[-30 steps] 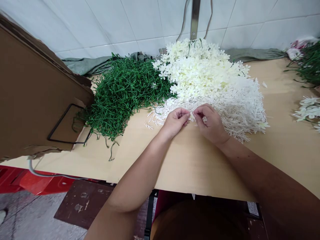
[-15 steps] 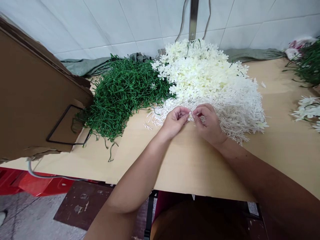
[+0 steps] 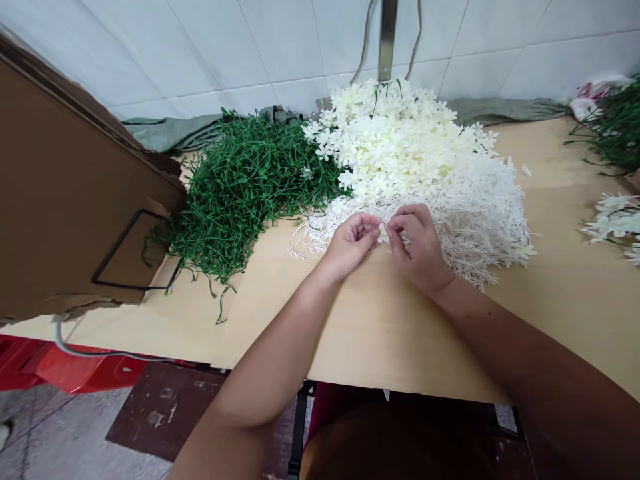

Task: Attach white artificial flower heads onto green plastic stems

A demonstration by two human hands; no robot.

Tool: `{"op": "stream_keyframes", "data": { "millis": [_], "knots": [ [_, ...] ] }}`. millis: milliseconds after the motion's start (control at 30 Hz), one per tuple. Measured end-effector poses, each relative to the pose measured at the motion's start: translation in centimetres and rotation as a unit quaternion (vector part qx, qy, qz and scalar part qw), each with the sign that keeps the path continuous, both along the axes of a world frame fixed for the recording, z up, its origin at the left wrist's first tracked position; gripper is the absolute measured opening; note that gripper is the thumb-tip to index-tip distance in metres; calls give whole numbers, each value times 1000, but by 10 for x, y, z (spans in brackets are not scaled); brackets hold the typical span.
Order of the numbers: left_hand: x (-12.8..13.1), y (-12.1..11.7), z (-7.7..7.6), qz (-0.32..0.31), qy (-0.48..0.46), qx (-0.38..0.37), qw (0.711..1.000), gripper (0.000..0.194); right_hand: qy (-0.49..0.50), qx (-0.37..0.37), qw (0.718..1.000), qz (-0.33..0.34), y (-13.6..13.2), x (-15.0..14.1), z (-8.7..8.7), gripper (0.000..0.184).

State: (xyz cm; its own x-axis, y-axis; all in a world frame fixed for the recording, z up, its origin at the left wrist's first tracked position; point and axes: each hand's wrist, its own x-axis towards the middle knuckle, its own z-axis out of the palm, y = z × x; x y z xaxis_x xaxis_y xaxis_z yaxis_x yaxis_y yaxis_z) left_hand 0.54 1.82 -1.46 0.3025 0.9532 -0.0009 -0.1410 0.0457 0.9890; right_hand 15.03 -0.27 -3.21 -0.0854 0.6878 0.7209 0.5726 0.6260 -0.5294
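Note:
A small white artificial flower (image 3: 383,233) is pinched between my two hands, just in front of the heaps. My left hand (image 3: 351,243) grips it from the left with thumb and forefinger. From the right, my right hand (image 3: 416,245) has its thumb and forefinger closed at the petals. Whether a stem is in the fingers is hidden. Right behind the hands lies a heap of thin white stems (image 3: 485,220). Loose white blossoms (image 3: 405,147) are piled beyond them, and a tangle of green plastic stems (image 3: 250,180) lies to the left.
A cardboard box (image 3: 75,187) with a black wire frame (image 3: 130,283) at it stands on the left of the wooden table (image 3: 380,333). More white flowers (image 3: 617,220) and greenery (image 3: 620,127) lie at the far right. A tiled wall (image 3: 290,47) rises behind; red stools (image 3: 90,369) stand below left.
The flower between my fingers now faces up more plainly. My right hand has shifted very slightly, its fingers a little higher; the left stays nearly still.

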Motion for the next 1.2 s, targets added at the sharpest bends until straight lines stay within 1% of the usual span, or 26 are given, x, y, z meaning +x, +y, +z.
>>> {"op": "stream_keyframes", "data": {
  "millis": [200, 267, 367, 467, 667, 800, 1000, 1200],
  "knots": [
    [-2, -1, -1, -9, -18, 8, 1000, 27, -28, 32, 999, 31, -1, 0, -1, 8],
    [-2, 0, 0, -4, -21, 2, 1000, 29, -19, 20, 999, 34, -1, 0, -1, 9],
    [-4, 1, 1, 7, -20, -7, 1000, 29, 7, -18, 999, 36, -1, 2, 0, 10],
    [-5, 2, 1, 8, -26, -2, 1000, 30, 27, -40, 998, 45, -3, 1, 0, 13],
    [-6, 2, -1, -12, -18, 15, 1000, 29, 48, -36, 997, 40, -3, 0, 3, 13],
    [-5, 1, 0, -16, -12, 21, 1000, 31, 45, -34, 998, 41, -3, 0, 3, 12],
    [-5, 2, -1, -18, -11, 14, 1000, 31, 86, -59, 993, 45, -3, -2, 2, 10],
    [-6, 2, -3, -22, -24, 22, 999, 34, 96, -89, 990, 49, -2, -1, 1, 10]
  ]
}}
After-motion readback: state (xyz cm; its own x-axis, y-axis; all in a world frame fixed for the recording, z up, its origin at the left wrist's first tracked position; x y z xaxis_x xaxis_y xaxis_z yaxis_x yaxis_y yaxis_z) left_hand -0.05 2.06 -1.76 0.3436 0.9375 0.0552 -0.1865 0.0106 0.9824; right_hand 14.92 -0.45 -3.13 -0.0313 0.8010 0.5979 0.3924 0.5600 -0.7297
